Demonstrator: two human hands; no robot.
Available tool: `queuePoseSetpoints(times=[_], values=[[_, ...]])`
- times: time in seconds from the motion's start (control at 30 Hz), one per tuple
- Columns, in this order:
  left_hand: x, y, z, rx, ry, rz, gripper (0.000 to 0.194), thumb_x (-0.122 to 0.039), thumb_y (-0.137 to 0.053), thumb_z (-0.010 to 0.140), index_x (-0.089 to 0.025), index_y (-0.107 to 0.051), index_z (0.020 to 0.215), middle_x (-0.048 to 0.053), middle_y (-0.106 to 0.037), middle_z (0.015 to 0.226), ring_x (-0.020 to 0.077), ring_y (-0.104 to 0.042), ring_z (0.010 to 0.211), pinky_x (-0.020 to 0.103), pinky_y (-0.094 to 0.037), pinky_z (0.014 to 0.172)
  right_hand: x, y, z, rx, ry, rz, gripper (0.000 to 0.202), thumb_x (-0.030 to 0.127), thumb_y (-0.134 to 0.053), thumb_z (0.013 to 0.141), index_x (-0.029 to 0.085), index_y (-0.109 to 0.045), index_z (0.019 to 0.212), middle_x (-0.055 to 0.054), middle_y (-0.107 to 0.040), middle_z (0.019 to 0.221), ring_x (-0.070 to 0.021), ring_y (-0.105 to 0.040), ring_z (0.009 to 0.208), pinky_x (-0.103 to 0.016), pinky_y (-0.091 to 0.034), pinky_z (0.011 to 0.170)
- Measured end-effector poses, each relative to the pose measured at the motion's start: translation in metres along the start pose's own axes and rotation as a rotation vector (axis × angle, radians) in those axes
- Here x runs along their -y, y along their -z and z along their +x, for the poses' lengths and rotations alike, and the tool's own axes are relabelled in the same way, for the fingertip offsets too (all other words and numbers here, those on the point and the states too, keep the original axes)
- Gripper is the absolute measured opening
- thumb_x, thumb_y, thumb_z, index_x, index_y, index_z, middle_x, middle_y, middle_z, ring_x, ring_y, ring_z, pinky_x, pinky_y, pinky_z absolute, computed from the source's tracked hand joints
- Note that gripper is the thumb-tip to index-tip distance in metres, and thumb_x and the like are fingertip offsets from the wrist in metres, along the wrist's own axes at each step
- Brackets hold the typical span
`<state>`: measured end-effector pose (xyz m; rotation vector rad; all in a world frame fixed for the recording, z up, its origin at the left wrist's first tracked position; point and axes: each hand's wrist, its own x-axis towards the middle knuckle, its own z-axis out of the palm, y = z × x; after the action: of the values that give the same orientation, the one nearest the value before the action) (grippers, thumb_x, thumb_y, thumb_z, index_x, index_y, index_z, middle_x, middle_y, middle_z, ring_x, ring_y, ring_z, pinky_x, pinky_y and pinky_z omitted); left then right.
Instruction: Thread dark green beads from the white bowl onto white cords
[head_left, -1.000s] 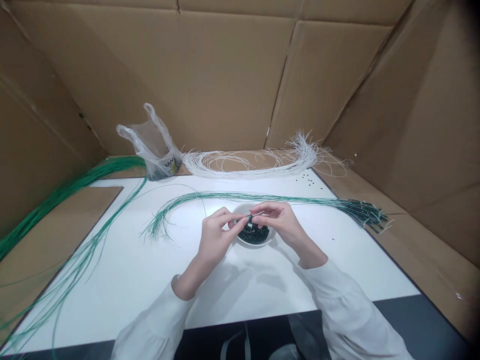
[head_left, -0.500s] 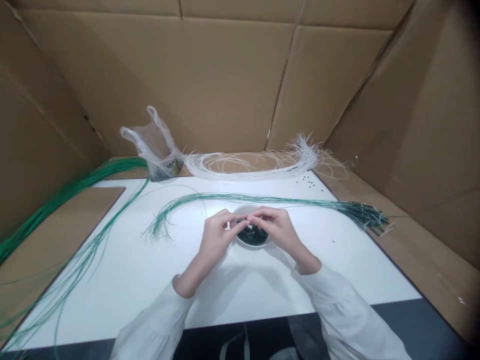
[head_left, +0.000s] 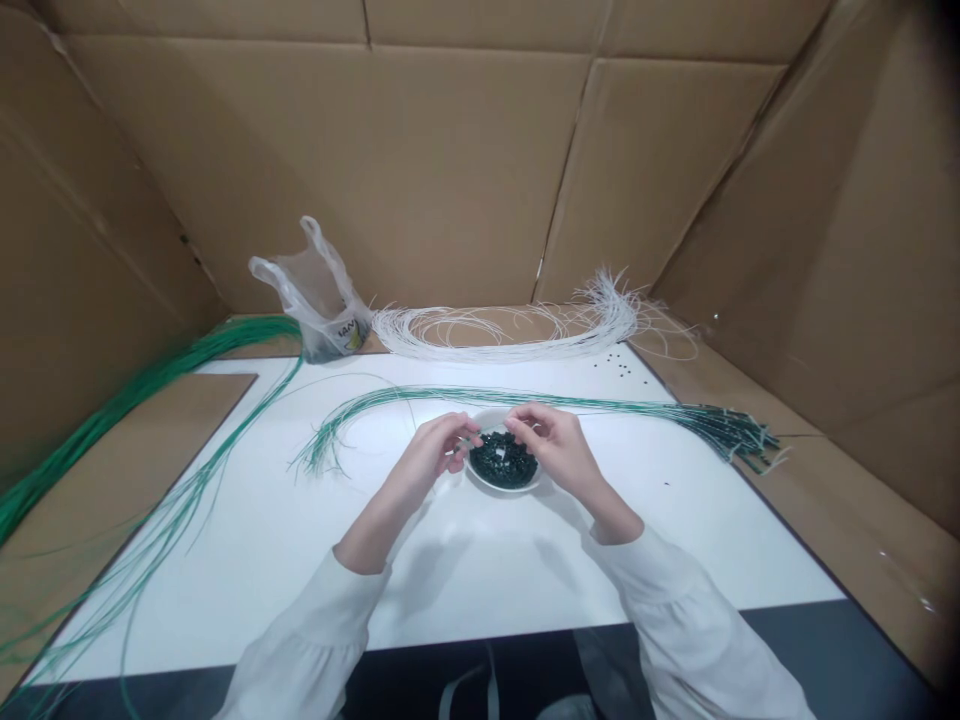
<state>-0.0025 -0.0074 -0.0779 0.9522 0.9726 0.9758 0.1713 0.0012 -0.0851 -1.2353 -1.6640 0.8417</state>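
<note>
Beadlike pieces (head_left: 506, 471) fill the bowl (head_left: 504, 489); left hand (head_left: 436, 446) and right hand (head_left: 555, 443) flank it, fingertips curled, grip unclear. Apparently fine fingertip work, calling for careful pinching.

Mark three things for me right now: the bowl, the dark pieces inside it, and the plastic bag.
bowl (head_left: 491, 421): head view, far inner wall, between the hands.
dark pieces (head_left: 504, 468): head view, middle of the heap.
plastic bag (head_left: 321, 322): head view, body below the handles.
</note>
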Motion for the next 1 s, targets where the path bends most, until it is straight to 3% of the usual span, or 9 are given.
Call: queuePoseSetpoints(times=[0.17, 0.33, 0.53, 0.7, 0.83, 1.0], values=[[-0.001, 0.001, -0.001, 0.002, 0.035, -0.023, 0.029, -0.042, -0.052, 0.071, -0.012, -0.054, 0.072, 0.004, -0.057, 0.067, 0.0056, -0.040, 0.047, 0.018, -0.029, 0.043, -0.002, -0.001, 0.002, -0.003, 0.046, -0.066, 0.017, 0.030, -0.052, 0.076, 0.015, -0.060, 0.071, -0.004, -0.063, 0.070, -0.0133, -0.055, 0.057, -0.024, -0.044, 0.053], [0.002, 0.002, -0.002, 0.055, -0.041, 0.174, 0.030, -0.040, -0.057, 0.071, -0.014, -0.059, 0.085, 0.004, -0.059, 0.077, 0.0039, -0.036, 0.046, 0.018, -0.025, 0.043, -0.002, -0.002, 0.002, -0.004, 0.079, -0.087, 0.016, 0.028, -0.052, 0.076, 0.016, -0.060, 0.070, -0.004, -0.064, 0.071, -0.0142, -0.057, 0.061, -0.024, -0.045, 0.055], [0.005, 0.004, 0.001, 0.043, -0.007, 0.237, 0.028, -0.037, -0.064, 0.066, -0.010, -0.061, 0.069, -0.001, -0.051, 0.058, 0.0031, -0.033, 0.044, 0.018, -0.023, 0.042, 0.001, 0.000, 0.001, -0.004, 0.086, -0.104, 0.015, 0.027, -0.053, 0.075, 0.016, -0.061, 0.069, -0.004, -0.064, 0.071, -0.0144, -0.057, 0.061, -0.024, -0.044, 0.055], [-0.006, 0.012, 0.000, 0.138, 0.089, 0.179, 0.020, -0.030, -0.062, 0.068, -0.010, -0.062, 0.070, 0.003, -0.058, 0.070, 0.0038, -0.043, 0.048, 0.019, -0.034, 0.050, 0.001, 0.007, 0.006, -0.023, 0.067, -0.074, 0.018, 0.032, -0.054, 0.074, 0.015, -0.061, 0.070, -0.005, -0.064, 0.070, -0.0134, -0.055, 0.057, -0.024, -0.044, 0.052], [-0.018, 0.019, 0.000, 0.215, 0.173, 0.162, 0.017, -0.028, -0.061, 0.068, -0.011, -0.062, 0.071, 0.004, -0.059, 0.074, 0.0070, -0.050, 0.059, 0.021, -0.040, 0.060, 0.001, 0.012, 0.014, 0.055, 0.070, -0.086, 0.020, 0.033, -0.054, 0.073, 0.015, -0.062, 0.070, -0.004, -0.063, 0.068, -0.0129, -0.054, 0.055, -0.024, -0.043, 0.051], [-0.031, 0.025, 0.002, 0.254, 0.143, 0.326, 0.014, -0.025, -0.059, 0.067, -0.012, -0.065, 0.069, 0.006, -0.062, 0.078, 0.0112, -0.054, 0.067, 0.025, -0.043, 0.071, 0.011, 0.017, 0.022, 0.124, 0.082, -0.140, 0.019, 0.031, -0.054, 0.073, 0.015, -0.063, 0.069, -0.004, -0.064, 0.068, -0.0129, -0.055, 0.057, -0.023, -0.042, 0.052]])
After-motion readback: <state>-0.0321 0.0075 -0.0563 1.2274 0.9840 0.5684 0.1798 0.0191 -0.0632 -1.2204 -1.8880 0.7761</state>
